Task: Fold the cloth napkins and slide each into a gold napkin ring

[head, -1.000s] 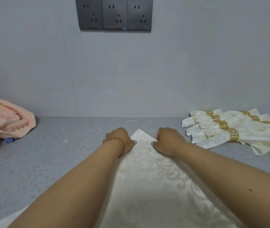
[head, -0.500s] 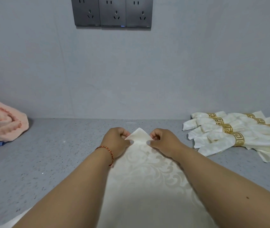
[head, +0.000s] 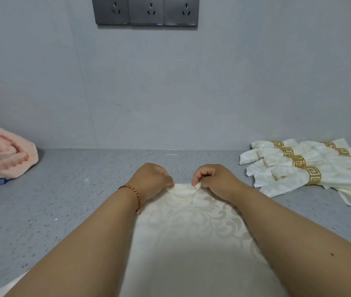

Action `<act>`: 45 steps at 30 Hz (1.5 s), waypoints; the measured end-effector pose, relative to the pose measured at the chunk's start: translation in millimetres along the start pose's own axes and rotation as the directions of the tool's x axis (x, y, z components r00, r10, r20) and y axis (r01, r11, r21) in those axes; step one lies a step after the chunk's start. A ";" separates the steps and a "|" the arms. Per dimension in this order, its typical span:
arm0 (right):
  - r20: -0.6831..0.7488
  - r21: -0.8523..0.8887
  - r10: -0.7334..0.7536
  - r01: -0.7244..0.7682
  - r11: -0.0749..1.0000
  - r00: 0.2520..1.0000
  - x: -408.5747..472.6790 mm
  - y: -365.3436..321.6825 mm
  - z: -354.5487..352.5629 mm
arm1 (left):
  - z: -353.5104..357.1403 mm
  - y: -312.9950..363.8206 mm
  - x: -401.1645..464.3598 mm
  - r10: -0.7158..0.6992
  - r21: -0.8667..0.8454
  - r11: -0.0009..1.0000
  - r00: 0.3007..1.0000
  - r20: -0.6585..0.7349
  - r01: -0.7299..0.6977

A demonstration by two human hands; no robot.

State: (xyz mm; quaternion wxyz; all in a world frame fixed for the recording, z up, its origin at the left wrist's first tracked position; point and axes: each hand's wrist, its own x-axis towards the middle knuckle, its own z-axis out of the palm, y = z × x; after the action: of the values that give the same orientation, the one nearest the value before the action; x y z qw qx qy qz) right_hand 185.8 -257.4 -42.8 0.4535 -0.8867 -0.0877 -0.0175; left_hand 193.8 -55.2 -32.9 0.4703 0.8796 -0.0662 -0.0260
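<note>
The cream napkin (head: 191,239) lies spread on the desk (head: 67,189) from its near edge toward the middle, and both hands pinch its far corner: the left hand (head: 152,181) and the right hand (head: 214,181) each have curled fingers nipping the cloth where the tip is turned back toward the person. To do this fold well, I would roll or pleat evenly from both sides, keeping the hands level so the edge stays straight. Ringed napkins (head: 305,168) lie along the far right edge.
</note>
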 end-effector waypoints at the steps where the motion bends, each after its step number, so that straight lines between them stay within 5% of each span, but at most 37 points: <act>1: -0.009 -0.012 -0.008 0.008 1.000 1.000 0.4 0.1 1.0 | 0.5 -2.0 1.1 0.022 0.044 0.999 1.000 0.014 -0.022; 9: -0.018 -0.048 -0.049 0.048 0.998 0.999 -0.4 -2.8 2.5 | -0.4 2.0 4.9 0.036 0.399 0.914 0.995 0.089 -0.069; 11: 0.016 -0.034 -0.033 0.033 0.999 0.999 -0.3 -3.6 2.3 | -0.2 1.9 4.8 0.031 0.412 0.909 0.995 0.091 -0.066; 15: 0.137 -0.342 -0.024 0.070 0.937 0.990 2.1 -6.8 3.4 | -0.1 -0.2 4.1 0.043 0.386 0.920 0.997 0.070 -0.067; 18: 0.151 -0.340 -0.019 0.070 0.938 0.988 1.5 -12.8 1.8 | -4.3 1.6 0.9 0.075 0.329 0.939 0.993 0.095 -0.102; 27: 0.195 -0.498 -0.240 0.307 0.811 0.951 -6.7 -18.5 -7.1 | -16.5 10.7 -13.0 0.145 0.352 0.913 0.971 0.191 -0.205; 38: 0.286 -0.586 -0.213 0.347 0.733 0.934 -1.7 -14.1 -9.7 | -19.5 25.4 -19.8 0.065 0.488 0.851 0.960 0.271 -0.195; 41: 0.262 -0.549 -0.205 0.320 0.772 0.943 -1.3 -14.3 -11.3 | -20.7 28.0 -18.3 0.002 0.384 0.918 0.966 0.258 -0.105; 45: 0.281 -0.508 -0.124 0.257 0.822 0.952 -4.9 -19.6 -14.9 | -17.1 25.9 -16.9 0.032 0.476 0.863 0.960 0.279 -0.167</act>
State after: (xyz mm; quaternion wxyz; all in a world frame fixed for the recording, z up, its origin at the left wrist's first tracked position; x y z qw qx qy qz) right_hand 178.4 -258.8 -18.8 0.1685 -0.9604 -0.2210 0.0184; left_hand 176.5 -53.0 -2.2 0.2169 0.9547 -0.1776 -0.0994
